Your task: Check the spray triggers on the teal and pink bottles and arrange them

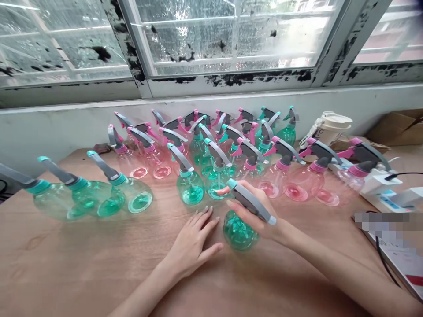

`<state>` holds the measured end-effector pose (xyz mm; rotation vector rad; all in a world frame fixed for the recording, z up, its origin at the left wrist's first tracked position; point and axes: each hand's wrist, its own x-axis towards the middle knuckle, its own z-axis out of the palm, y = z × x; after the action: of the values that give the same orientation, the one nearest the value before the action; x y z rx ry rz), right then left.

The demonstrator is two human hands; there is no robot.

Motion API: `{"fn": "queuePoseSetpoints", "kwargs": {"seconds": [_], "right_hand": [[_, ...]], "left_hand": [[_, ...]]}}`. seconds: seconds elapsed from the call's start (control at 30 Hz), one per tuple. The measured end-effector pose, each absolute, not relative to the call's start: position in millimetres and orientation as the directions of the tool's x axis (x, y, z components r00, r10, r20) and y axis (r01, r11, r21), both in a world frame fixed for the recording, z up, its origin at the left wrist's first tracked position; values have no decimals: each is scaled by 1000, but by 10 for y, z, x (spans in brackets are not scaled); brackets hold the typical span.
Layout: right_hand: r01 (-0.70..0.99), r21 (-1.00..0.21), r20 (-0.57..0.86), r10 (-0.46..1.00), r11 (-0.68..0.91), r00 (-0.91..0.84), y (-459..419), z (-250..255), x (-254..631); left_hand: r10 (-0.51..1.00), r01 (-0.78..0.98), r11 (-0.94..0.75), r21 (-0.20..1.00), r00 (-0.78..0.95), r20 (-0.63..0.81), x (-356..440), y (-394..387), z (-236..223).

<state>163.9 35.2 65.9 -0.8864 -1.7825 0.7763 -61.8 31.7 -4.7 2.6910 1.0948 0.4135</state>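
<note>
My right hand (253, 204) is wrapped round the neck and trigger of a green spray bottle (239, 233), which stands upright on the wooden table in front of me. Its grey sprayer head with a teal nozzle shows above my fingers. Flat on the tabletop, just left of that bottle, lies my left hand (196, 240), fingers spread and holding nothing. Two green spray bottles (191, 188) stand just beyond my hands. Pink spray bottles (275, 178) form a row to the right of them.
Several more green bottles (139, 193) stand at the left. Behind, pink and green bottles crowd toward the wall under the window (231, 35). At the right are a white lidded cup (327, 127), a cardboard box (396, 127), a power strip (380, 189) and a black cable (383, 251).
</note>
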Motion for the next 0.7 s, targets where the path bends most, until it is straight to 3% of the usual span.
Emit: {"fn": "queuePoseSetpoints", "kwargs": {"seconds": [0.4,0.7], "right_hand": [[284,-725,559,777,627,-289,320,714,1690],[277,-804,464,847,526,-261,259,583,1740]], "left_hand": [[715,660,-694,288,680,162,-608,301,-31],[723,672,-688,272,668,179,-573,287,-42]]}}
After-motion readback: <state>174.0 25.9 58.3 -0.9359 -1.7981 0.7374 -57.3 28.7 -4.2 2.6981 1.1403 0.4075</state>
